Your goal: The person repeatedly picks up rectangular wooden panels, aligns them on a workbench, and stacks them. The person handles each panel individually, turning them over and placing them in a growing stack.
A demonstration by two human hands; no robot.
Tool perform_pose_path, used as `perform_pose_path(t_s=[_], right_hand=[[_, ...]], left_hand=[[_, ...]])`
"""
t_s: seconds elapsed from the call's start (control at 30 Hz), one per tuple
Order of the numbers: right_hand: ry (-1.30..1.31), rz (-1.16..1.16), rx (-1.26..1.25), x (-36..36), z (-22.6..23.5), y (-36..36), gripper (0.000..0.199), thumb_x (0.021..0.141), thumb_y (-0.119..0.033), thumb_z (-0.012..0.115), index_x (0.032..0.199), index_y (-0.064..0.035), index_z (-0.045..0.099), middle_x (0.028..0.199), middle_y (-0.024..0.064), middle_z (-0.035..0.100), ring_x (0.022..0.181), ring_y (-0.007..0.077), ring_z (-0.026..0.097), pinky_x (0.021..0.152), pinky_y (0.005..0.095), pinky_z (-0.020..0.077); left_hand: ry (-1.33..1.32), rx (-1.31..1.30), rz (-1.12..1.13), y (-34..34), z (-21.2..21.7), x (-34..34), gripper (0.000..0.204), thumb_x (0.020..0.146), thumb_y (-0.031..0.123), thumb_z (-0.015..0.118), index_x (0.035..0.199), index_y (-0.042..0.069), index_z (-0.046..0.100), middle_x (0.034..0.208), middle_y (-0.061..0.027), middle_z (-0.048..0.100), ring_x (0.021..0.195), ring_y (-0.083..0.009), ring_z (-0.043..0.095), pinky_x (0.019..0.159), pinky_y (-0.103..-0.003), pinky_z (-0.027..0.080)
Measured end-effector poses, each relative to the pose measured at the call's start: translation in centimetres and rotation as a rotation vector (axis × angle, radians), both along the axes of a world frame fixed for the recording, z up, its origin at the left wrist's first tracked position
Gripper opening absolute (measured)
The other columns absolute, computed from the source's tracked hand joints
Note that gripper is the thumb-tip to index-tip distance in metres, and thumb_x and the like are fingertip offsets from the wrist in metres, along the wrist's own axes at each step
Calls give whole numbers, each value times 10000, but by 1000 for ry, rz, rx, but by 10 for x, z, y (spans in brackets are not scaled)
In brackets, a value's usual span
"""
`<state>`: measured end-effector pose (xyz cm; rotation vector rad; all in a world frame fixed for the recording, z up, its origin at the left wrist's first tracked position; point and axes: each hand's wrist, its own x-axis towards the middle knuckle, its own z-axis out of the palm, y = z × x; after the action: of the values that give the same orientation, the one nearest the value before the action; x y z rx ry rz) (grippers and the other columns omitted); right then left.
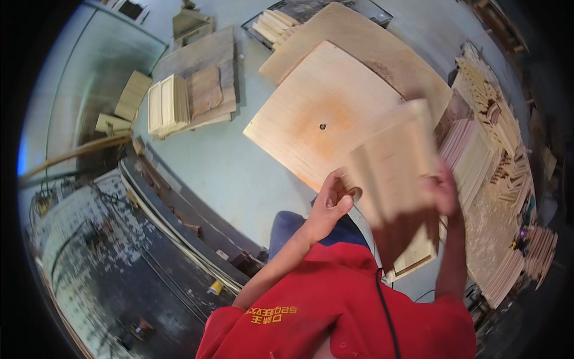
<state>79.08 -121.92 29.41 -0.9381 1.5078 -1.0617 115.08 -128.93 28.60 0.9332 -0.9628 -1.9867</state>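
Note:
A pale wooden panel [391, 170], blurred by motion, is tilted up in front of my body. My right hand [442, 188] is closed on its right edge, also blurred. My left hand [332, 206] is beside the panel's left edge, fingers curved and thumb apart; nothing shows between them, and I cannot tell whether the fingertips touch the wood. At the panel's lower end is a light wooden edge with a corner [415, 263], partly in shadow; whether it belongs to the same piece is unclear. Behind the panel lies a square plywood board [299, 113] with a dark central hole and an orange-brown stain.
A larger brown board [341, 30] lies beneath the plywood. Stacked wooden panels [167, 105] stand at the far left, with wood strips [275, 27] at the back. To the right are more panels [469, 146] and piled small pieces [508, 167]. A dusty dark machine table [137, 257] fills the near left.

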Motion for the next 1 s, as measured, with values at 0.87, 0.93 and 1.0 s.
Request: perform_pose_path(t_s=[0.87, 0.93, 1.0], right_hand=[[279, -236, 605, 214, -187, 75, 701, 1075, -614, 602, 760, 8, 535, 672, 69, 369, 675, 174, 369, 625, 383, 386], [341, -209, 632, 209, -186, 56, 701, 1071, -620, 605, 754, 1, 534, 661, 71, 361, 664, 177, 366, 613, 388, 380], [365, -189, 653, 205, -185, 41, 705, 1064, -629, 610, 754, -1, 536, 653, 73, 356, 657, 178, 364, 604, 394, 377]], left_hand=[[-890, -1364, -843, -107, -164, 62, 706, 971, 279, 629, 1605, -1, 498, 1728, -133, 420, 1603, -257, 399, 1339, -413, 271], [-916, -1346, -791, -112, -169, 62, 720, 952, 279, 648, 1600, -1, 505, 1733, -131, 414, 1599, -255, 408, 1340, -411, 269], [-954, -1354, -769, -118, -165, 61, 734, 921, 300, 699, 1575, 8, 538, 1698, -134, 464, 1567, -251, 455, 1326, -411, 287]])
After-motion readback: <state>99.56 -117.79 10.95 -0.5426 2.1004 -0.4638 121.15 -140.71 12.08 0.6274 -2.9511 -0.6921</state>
